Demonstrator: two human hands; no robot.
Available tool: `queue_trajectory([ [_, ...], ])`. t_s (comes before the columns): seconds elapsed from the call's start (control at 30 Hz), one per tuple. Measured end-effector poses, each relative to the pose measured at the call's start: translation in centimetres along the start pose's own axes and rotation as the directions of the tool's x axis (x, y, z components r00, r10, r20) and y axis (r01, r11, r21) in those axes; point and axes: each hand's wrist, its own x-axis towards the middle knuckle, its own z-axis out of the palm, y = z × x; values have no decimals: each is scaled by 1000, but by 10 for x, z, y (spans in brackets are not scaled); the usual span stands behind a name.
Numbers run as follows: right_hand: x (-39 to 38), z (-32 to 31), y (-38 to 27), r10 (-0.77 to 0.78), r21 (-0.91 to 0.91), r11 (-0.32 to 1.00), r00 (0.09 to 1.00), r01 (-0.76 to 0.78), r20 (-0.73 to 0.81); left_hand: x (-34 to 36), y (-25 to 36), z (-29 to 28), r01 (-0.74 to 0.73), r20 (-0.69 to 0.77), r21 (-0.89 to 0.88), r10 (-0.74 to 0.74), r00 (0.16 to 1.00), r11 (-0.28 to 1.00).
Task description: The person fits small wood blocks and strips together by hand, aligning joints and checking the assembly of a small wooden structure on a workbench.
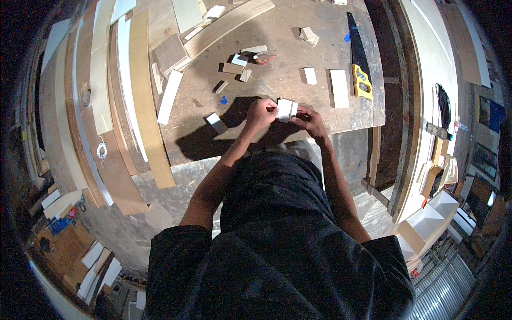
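Note:
Over the near part of the wooden worktable (288, 58), a small white block-like piece (286, 109) sits between my hands; it seems made of more than one part. My left hand (261, 114) pinches its left side with thumb and fingers. On its right side, the fingers of my right hand (310, 124) close round the edge. A white-topped block (216, 122) lies on the table to the left of my left hand. Beyond my hands are small wood offcuts (233, 68) and a blue scrap (223, 100).
A handsaw (362, 80) with a yellow handle lies at the table's right. Near it are two pale pieces, one a flat board (338, 88). Long boards (144, 96) line the left side and jut past the near edge. A white strip (170, 97) lies beside them.

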Motion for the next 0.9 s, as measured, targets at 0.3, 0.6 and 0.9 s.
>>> queue_trajectory([
  [0.3, 1, 1, 2, -99, -225, 970, 995, 92, -19, -3, 0, 4, -7, -57, 27, 9, 998, 1000],
  [0.6, 0, 15, 19, -462, -690, 659, 885, 298, -60, -8, 9, -6, -7, -97, 65, 13, 995, 998],
  [0.9, 15, 8, 2, -500, -673, 636, 866, 378, 13, -1, 38, -28, -16, -166, 21, 19, 986, 1000],
])
